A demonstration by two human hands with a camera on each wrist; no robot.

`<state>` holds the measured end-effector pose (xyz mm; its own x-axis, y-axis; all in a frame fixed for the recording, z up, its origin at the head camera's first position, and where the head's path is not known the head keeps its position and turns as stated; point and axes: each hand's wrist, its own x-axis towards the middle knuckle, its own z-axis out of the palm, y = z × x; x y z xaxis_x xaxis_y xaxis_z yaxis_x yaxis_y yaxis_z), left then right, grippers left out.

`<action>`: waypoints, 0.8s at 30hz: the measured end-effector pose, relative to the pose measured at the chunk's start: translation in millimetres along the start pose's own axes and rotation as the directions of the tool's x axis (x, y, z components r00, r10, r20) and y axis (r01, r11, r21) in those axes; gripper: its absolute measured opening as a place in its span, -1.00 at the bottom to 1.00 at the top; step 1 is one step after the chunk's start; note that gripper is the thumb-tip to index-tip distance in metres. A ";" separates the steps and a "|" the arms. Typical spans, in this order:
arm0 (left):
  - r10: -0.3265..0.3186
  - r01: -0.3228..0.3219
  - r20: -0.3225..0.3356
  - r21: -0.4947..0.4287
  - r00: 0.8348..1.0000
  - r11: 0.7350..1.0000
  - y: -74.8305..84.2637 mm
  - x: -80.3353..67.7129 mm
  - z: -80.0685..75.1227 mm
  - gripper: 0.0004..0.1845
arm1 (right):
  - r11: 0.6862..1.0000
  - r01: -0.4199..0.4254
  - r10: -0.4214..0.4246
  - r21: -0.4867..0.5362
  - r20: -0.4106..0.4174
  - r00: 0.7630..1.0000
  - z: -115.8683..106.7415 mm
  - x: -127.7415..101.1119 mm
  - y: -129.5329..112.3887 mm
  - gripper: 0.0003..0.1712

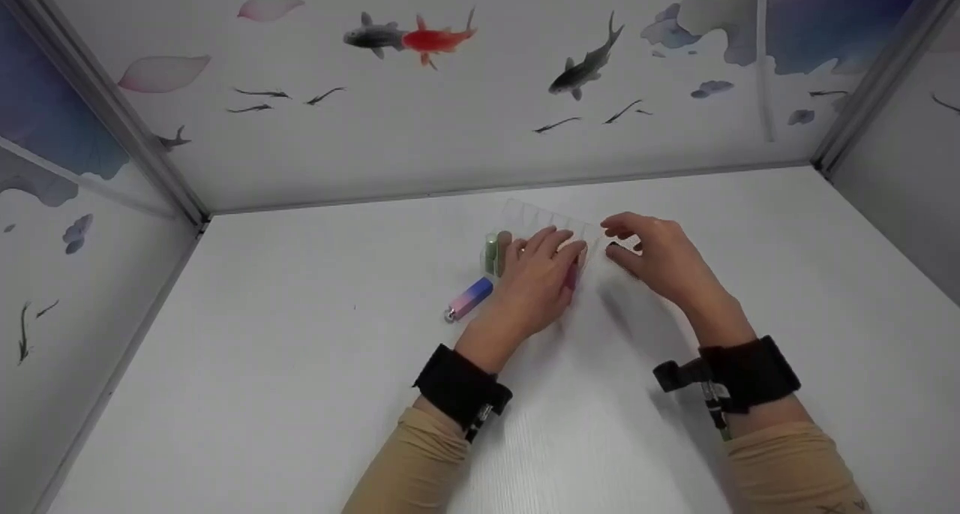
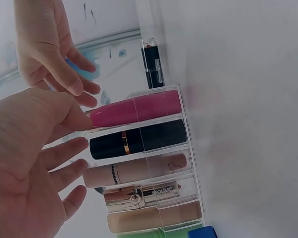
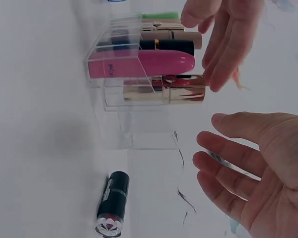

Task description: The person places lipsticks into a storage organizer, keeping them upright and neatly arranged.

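Note:
A clear compartment organizer stands on the table with several lipsticks in its front slots. My left hand reaches over it, fingers loosely bent and fingertips close to the lipstick tops. In the left wrist view, its thumb is at the end of a pink lipstick, beside a black lipstick. A red-and-gold lipstick sits behind the pink one. To the right of the organizer my right hand hovers with relaxed fingers and nothing in them. Near it lies a black lipstick with a clear faceted end.
A blue-to-pink lipstick lies on the white table left of the organizer. A green tube stands at the organizer's left end. Printed panels with fish wall the table at the back and sides.

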<state>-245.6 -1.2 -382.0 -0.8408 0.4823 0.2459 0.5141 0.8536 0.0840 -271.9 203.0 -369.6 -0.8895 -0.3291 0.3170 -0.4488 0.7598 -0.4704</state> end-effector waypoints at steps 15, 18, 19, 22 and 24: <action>0.174 -0.199 -0.208 -0.106 0.962 0.974 17.6 1.7 6.8 -0.68 | 0.961 -0.245 0.270 -0.130 0.240 0.932 -11.8 -9.5 37.6 -0.44; 0.192 -0.206 -0.112 -0.130 0.975 0.970 25.2 2.3 8.7 -0.67 | 0.954 -0.248 0.286 -0.169 0.261 0.922 -9.0 -9.8 42.4 -0.40; 0.191 -0.200 -0.072 -0.137 0.979 0.970 27.5 2.7 9.4 -0.66 | 0.952 -0.248 0.289 -0.179 0.268 0.919 -7.9 -9.6 43.7 -0.39; 0.169 -0.160 0.048 -0.143 0.985 0.977 32.9 3.9 11.9 -0.60 | 0.948 -0.250 0.299 -0.195 0.287 0.910 -3.9 -9.2 47.1 -0.37; 0.150 -0.134 0.109 -0.145 0.983 0.980 35.2 4.6 14.1 -0.56 | 0.946 -0.256 0.307 -0.200 0.297 0.904 -0.9 -9.1 49.9 -0.38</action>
<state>-233.8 33.8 -391.5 -0.7675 0.6234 0.1492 0.6410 0.7437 0.1897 -286.2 244.4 -395.3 -0.9677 -0.2304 -0.1022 -0.1798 0.9152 -0.3608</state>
